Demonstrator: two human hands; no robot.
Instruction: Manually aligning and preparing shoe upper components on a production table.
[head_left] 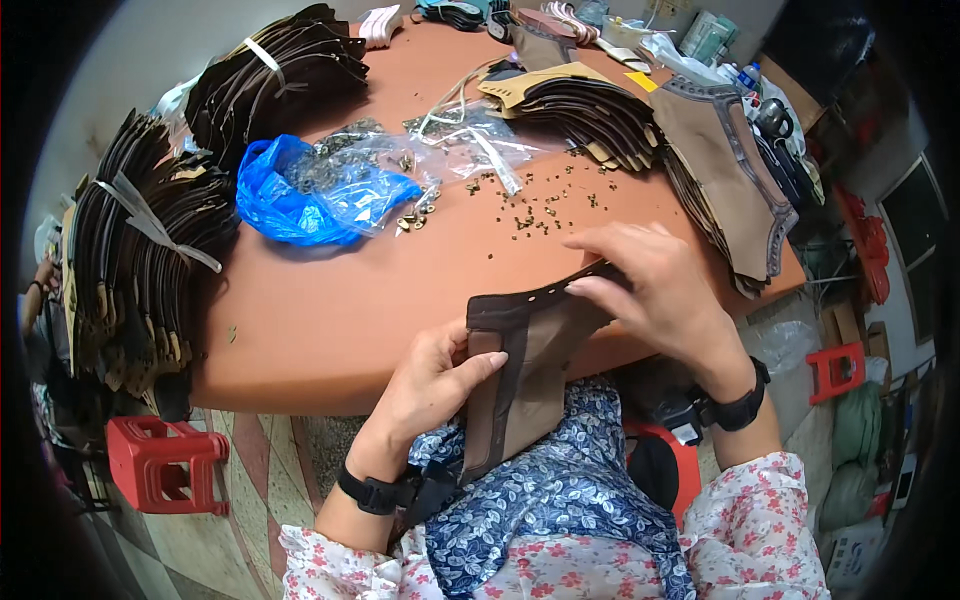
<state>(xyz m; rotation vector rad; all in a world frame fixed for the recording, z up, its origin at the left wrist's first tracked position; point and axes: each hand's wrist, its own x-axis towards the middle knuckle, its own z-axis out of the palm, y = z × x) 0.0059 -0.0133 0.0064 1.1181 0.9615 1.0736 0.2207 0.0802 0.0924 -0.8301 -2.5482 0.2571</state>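
Note:
A brown boot-upper piece [545,365] with a darker edge strip and a row of small holes is held up in front of me, its lower part against my blue leaf-patterned apron [560,490]. My left hand [430,380] is closed on its left side, thumb on the near face and fingers behind. At the far right end of the holed edge, my right hand [660,290] grips the piece between thumb and fingers, the index finger raised over the edge. Whether a small part is also in those fingers, I cannot tell. Beyond lie scattered small bronze-coloured metal fittings [545,215].
Tied stacks of dark upper pieces [150,250] line the table's left side. A blue plastic bag [275,200] and clear bags of fittings lie mid-table. More brown pieces [715,150] are piled at right. Red stools [165,465] stand on the floor beside the orange-brown table [300,330].

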